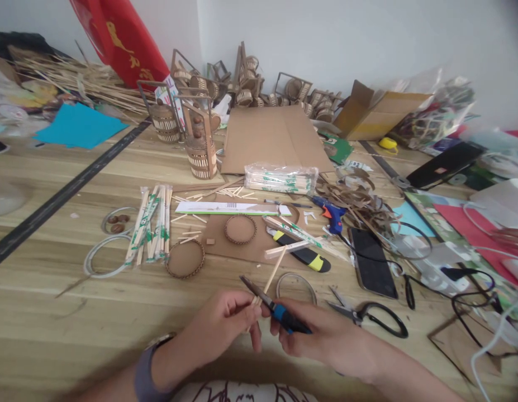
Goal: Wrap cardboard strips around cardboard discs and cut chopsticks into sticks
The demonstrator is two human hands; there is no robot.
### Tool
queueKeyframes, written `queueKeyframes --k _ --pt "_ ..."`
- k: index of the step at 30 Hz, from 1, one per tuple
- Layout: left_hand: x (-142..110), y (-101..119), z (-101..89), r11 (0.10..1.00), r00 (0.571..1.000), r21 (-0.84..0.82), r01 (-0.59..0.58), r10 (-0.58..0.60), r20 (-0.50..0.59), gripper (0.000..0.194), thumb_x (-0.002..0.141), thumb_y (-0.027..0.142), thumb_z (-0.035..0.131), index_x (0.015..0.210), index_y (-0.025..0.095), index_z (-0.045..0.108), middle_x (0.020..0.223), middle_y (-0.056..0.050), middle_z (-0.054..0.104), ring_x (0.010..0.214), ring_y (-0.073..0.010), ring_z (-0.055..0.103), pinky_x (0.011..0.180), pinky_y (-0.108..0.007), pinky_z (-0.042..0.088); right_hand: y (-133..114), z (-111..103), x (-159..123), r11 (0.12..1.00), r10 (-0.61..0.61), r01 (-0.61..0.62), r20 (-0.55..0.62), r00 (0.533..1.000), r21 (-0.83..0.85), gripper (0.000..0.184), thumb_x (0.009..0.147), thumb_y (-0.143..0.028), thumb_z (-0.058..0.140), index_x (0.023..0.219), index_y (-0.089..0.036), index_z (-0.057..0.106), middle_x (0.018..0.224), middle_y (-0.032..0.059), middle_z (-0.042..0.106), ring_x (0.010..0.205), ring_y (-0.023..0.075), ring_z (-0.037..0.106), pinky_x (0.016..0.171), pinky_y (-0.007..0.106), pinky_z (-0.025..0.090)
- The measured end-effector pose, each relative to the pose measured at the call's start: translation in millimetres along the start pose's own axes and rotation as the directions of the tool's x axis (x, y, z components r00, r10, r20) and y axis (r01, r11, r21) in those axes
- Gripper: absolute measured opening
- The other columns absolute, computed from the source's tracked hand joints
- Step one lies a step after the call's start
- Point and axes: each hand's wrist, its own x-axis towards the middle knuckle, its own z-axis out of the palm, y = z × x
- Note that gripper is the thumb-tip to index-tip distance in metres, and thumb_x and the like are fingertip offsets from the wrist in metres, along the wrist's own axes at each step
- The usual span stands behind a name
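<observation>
My left hand [225, 326] is closed on a thin wooden stick [273, 274] that slants up and to the right from my fingers. My right hand [321, 335] grips blue-and-black handled cutters [279, 311], whose dark jaws [252, 286] cross the stick near its lower end. Both hands hover low over the wooden table [74, 312] near its front edge. Just beyond them lie a round cardboard disc [185, 259], a cardboard ring [241, 229] on a brown sheet, and a wire hoop [296, 285].
Wrapped chopsticks [152, 226] lie to the left, another pack [281, 178] further back. A yellow-black utility knife [303, 254], blue glue gun [332, 215], phone [371, 259] and scissors [374, 315] lie to the right. Small cardboard models [200, 145] and an open box [380, 114] stand at the back.
</observation>
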Motion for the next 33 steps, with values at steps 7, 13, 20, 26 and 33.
queueKeyframes --k 7,13,20,26,33 --pt "0.7 -0.4 0.1 1.000 1.000 -0.023 -0.013 0.013 -0.003 0.051 0.089 0.061 0.055 0.087 0.014 0.073 0.074 -0.003 0.069 0.063 -0.0149 0.061 0.071 -0.026 0.044 2.5 -0.4 0.0 0.999 -0.013 0.011 0.026 1.000 0.045 0.025 0.068 -0.032 0.057 0.090 -0.020 0.055 0.083 -0.0007 0.050 0.079 0.0169 0.046 0.071 0.029 0.037" --pt "0.5 -0.2 0.0 1.000 1.000 -0.002 0.013 -0.013 -0.006 0.056 0.087 0.066 0.053 0.089 0.014 0.073 0.067 -0.002 0.066 0.062 -0.0155 0.061 0.070 -0.026 0.042 2.9 0.0 1.6 1.000 0.001 -0.001 0.016 1.000 0.003 0.023 0.068 -0.032 0.054 0.087 -0.020 0.053 0.081 -0.0013 0.049 0.077 0.0165 0.044 0.070 0.029 0.036" --pt "-0.1 -4.0 0.4 0.998 0.999 0.053 0.043 -0.042 -0.015 0.061 0.087 0.069 0.049 0.088 0.013 0.073 0.060 0.000 0.062 0.059 -0.0149 0.057 0.069 -0.027 0.039 2.7 3.1 1.6 0.993 0.029 -0.034 -0.049 0.998 -0.116 0.019 0.064 -0.029 0.049 0.081 -0.020 0.052 0.074 -0.0021 0.047 0.071 0.0158 0.043 0.061 0.027 0.032" --pt "-1.2 -8.4 -0.7 0.995 0.997 0.068 0.074 -0.073 -0.029 0.063 0.086 0.070 0.049 0.091 0.011 0.072 0.056 -0.001 0.062 0.059 -0.0161 0.055 0.066 -0.027 0.039 16.6 7.7 5.1 0.976 -0.076 0.054 -0.100 0.992 -0.209 0.015 0.068 -0.017 0.048 0.081 -0.020 0.056 0.070 -0.0033 0.046 0.066 0.0137 0.040 0.058 0.026 0.029" --pt "-1.5 -7.9 0.1 0.997 0.998 0.057 0.059 -0.059 -0.001 0.061 0.088 0.068 0.047 0.091 0.011 0.070 0.056 0.000 0.060 0.059 -0.0152 0.055 0.070 -0.027 0.041 18.0 13.9 4.1 0.961 -0.134 0.091 -0.155 0.979 -0.260 0.017 0.069 -0.014 0.047 0.080 -0.019 0.059 0.068 -0.0044 0.042 0.065 0.0129 0.037 0.058 0.025 0.029"
